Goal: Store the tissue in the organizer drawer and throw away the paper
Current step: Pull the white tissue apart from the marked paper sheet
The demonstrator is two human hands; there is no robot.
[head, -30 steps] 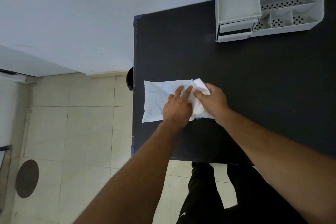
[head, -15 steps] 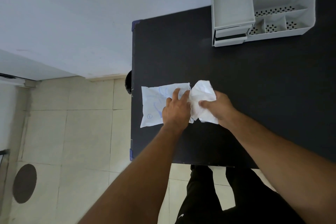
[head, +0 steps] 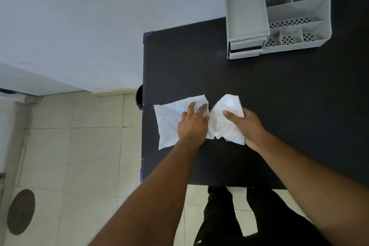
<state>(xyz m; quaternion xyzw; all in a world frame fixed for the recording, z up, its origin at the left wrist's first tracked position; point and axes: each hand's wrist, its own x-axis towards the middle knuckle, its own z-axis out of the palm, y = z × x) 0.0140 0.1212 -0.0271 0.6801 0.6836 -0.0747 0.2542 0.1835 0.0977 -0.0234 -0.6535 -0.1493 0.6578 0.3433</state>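
Note:
A white sheet of paper (head: pixel 169 124) with blue scribbles lies flat near the left edge of the black table (head: pixel 279 96). My left hand (head: pixel 192 126) presses down on its right part, fingers spread. Just right of it is a crumpled white tissue (head: pixel 225 118), pinched by my right hand (head: pixel 246 128); the tissue is pulled a little clear of the paper. The grey organizer (head: pixel 279 20) stands at the table's far side, with two drawers (head: pixel 245 48) at its lower left front, both pushed in.
The table's left edge runs close to the paper, with tiled floor (head: pixel 79 146) below. A dark round object (head: pixel 139 97) sits just off the table's left edge. A round dark patch (head: pixel 21 211) is on the floor at lower left. My legs stand at the table's near edge.
My right hand has drawn the tissue rightward off the paper, opening a gap between them. My left hand has stayed pressing on the paper.

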